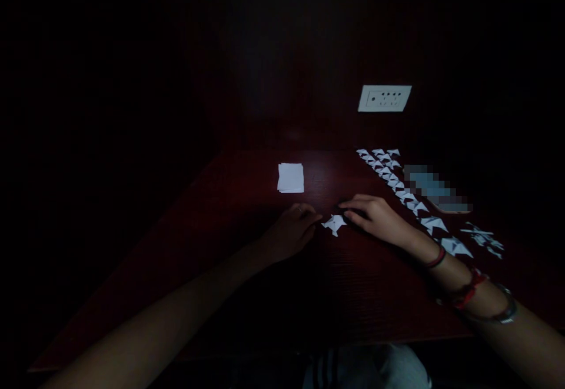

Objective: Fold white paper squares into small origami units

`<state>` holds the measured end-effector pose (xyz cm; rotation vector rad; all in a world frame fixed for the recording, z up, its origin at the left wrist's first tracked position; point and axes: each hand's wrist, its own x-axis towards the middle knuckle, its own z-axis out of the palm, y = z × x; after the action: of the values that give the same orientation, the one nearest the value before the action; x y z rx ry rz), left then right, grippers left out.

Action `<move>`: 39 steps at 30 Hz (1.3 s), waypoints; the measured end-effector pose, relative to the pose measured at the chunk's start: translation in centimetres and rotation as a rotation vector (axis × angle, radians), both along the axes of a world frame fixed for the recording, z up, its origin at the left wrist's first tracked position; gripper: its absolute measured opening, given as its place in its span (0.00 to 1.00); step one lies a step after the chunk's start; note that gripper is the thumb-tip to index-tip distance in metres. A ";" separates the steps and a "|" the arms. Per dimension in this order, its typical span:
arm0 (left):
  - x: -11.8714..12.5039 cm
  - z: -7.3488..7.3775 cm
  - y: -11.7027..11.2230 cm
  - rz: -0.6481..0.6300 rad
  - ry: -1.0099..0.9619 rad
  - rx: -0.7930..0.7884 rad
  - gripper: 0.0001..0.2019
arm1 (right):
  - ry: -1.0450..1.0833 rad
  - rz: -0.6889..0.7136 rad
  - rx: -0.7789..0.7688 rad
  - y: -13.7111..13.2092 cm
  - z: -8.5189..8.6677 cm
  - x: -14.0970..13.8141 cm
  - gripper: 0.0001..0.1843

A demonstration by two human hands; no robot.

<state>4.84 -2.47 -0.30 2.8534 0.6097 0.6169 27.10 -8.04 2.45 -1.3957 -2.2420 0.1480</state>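
Observation:
A small white folded-paper figure [334,224] with several pointed ends lies on the dark red table between my hands. On its left is my left hand [291,233], loosely bent, with the fingertips close to the figure's left point. Whether they touch it is unclear in the dim light. My right hand [375,217] reaches in from the other side, thumb and forefinger apart, right beside the figure's right edge. Neither hand visibly grips the paper. Beyond my left hand sits a stack of white square paper sheets [291,178].
Several similar folded-paper figures [397,184] run in rows along the right of the table [212,218]. Beside them lie a blurred-out phone-like object [435,189] and a small pile of white paper strips [482,239]. A wall socket [384,99] is above the table's back edge.

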 end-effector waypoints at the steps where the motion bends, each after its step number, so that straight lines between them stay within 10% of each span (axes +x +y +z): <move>1: 0.0 -0.1 -0.2 -0.014 0.000 0.011 0.15 | 0.006 -0.016 -0.039 -0.1 0.0 -0.2 0.14; 39: 1.0 1.1 -1.0 -0.195 0.166 0.101 0.16 | 0.213 -0.008 -0.247 -1.0 0.3 -1.1 0.15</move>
<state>5.83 -3.45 0.81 3.0311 0.3234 0.3935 26.03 -9.08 2.74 -1.4374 -2.0942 0.5605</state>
